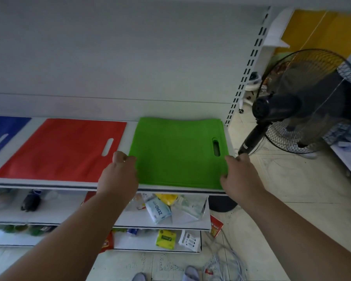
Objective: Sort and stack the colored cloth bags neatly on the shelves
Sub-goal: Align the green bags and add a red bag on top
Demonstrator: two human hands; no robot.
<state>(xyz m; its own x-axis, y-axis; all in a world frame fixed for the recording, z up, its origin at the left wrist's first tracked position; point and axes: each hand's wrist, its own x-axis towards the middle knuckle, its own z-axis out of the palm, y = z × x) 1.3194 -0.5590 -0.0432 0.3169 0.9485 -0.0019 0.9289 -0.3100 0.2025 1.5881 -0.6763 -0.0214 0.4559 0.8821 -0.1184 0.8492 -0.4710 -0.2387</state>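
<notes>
A stack of green cloth bags (176,151) lies flat at the right end of a white shelf (49,184), its handle slot toward the right. My left hand (120,175) presses against the stack's left edge, fingers curled at the corner. At the right edge my right hand (239,175) holds the stack, thumb on the front corner. A red bag (65,149) lies flat to the left, and a blue bag (2,132) sits at the far left, partly out of view.
A black standing fan (304,102) stands on the tiled floor just right of the shelf end. Lower shelves hold packets, a ZERO pouch (158,209) and bottles. Loose cables (225,262) lie on the floor.
</notes>
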